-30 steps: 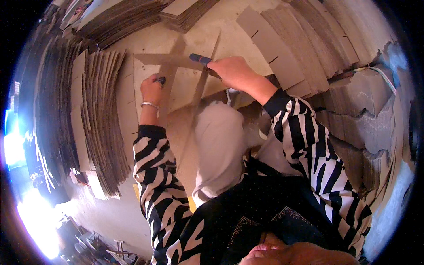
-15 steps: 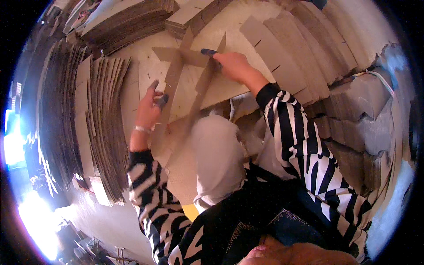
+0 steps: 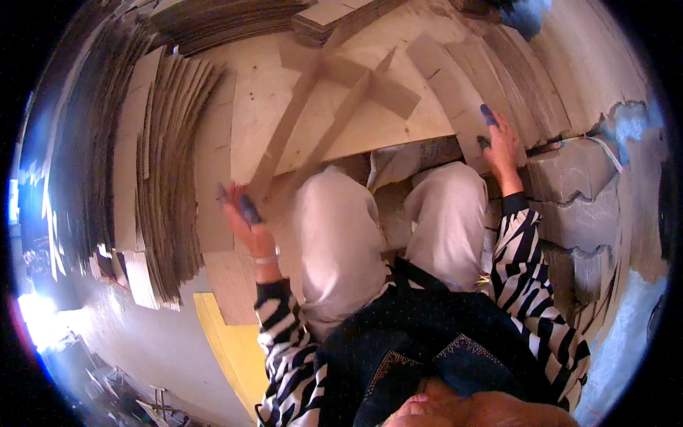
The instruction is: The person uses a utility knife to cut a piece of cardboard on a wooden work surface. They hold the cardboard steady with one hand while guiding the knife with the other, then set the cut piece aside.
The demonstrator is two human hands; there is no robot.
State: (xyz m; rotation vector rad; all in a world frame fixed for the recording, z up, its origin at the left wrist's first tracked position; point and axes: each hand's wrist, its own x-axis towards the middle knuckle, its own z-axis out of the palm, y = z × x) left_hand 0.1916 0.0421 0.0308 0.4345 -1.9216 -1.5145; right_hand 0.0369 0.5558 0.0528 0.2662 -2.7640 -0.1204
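Note:
Two long cardboard strips point(image 3: 341, 117), crossed by a shorter cardboard strip point(image 3: 391, 94), stand interlocked on a pale wooden board in front of me; they are slightly blurred. My left hand point(image 3: 247, 222) is near the lower left end of these strips, over flat cardboard. Its fingers are apart and grip nothing visible; dark covers wrap some fingertips. My right hand point(image 3: 502, 146) is at the near end of the fanned cardboard strips point(image 3: 455, 96) on the right. Its covered index finger and thumb are spread; whether they touch the top strip I cannot tell.
Slotted strips stand in a dense row point(image 3: 171, 156) on the left. More stacks lie at the far edge point(image 3: 235, 25). The wooden board point(image 3: 267, 85) ends just before my knees. Grey-brown bundles point(image 3: 569, 178) sit at the right; a yellow panel point(image 3: 228, 341) is at the lower left.
My right hand has let go of the crossed strips and moved right to the fanned pile. My left hand has drawn back toward me, away from the strips.

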